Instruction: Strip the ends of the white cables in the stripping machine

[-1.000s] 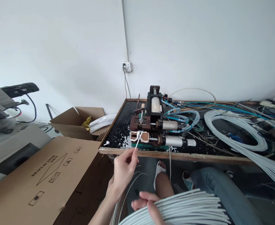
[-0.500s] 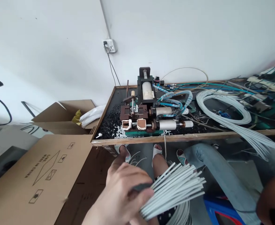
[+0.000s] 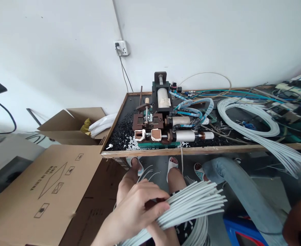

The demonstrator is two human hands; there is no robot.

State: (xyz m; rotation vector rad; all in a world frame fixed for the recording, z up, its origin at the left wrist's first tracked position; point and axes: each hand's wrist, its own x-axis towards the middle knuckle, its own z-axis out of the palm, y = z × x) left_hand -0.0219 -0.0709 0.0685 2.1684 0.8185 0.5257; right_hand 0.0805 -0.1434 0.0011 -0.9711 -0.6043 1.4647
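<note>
Wood-edged bench (image 3: 217, 149) with machine (image 3: 163, 102), black scraps (image 3: 118, 132), white wire coil (image 3: 226, 115).

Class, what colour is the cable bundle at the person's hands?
The cable bundle is pale grey-white, seen best in the head view.

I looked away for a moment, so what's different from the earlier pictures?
The left hand, which held one white strand at the machine, has drawn back and down to the bundle. The front clamp blocks have parted, with no strand between them. The right hand stays at the bundle; the coil stays on the bench.
</note>
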